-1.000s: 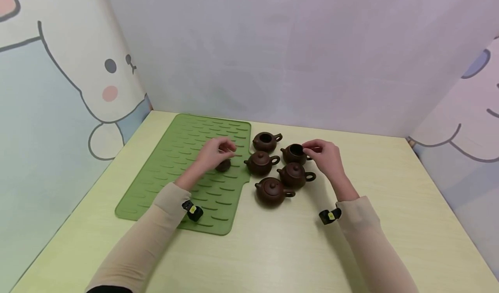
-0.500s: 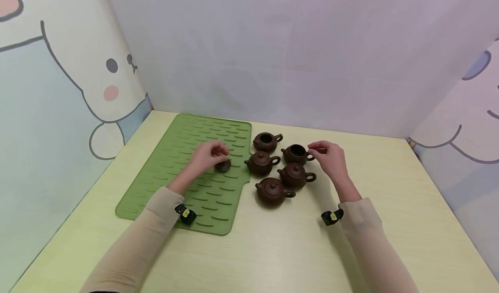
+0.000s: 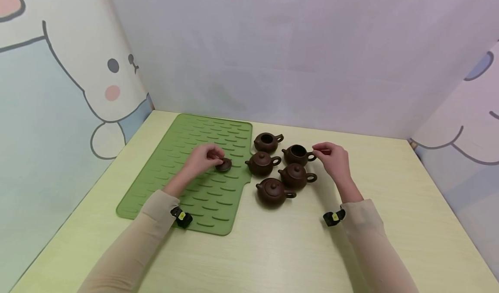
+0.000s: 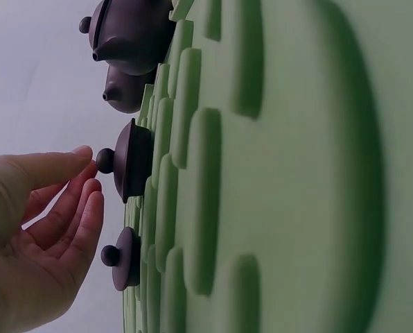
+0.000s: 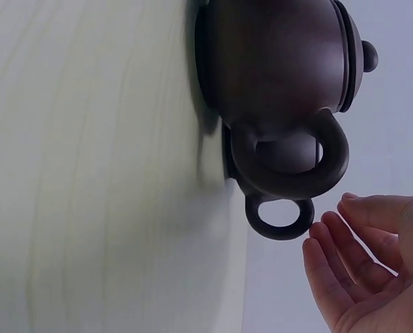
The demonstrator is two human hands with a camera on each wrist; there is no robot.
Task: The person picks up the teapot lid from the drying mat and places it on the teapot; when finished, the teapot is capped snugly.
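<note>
In the left wrist view, a dark brown teapot lid (image 4: 134,161) with a round knob lies on the green ridged mat (image 3: 218,217). My left hand (image 3: 202,159) has its thumb and forefinger tips right at that knob, not around it. A second, smaller-looking lid (image 4: 127,258) sits on the mat below it in that view, behind my hand in the head view. My right hand (image 3: 331,159) hovers beside the handle of a lidless teapot (image 3: 297,154), thumb and fingers slightly apart with nothing between them.
Another lidless teapot (image 3: 267,142) stands at the back. Three lidded teapots, one left (image 3: 261,163), one right (image 3: 295,176) and one at the front (image 3: 271,192), stand close together beside the mat. A pale wall (image 3: 273,59) rises behind the wooden table (image 3: 280,249).
My left hand has drawn back to the left, leaving the lid on the mat more exposed. My right hand has shifted right, away from the lidless teapot's opening.
</note>
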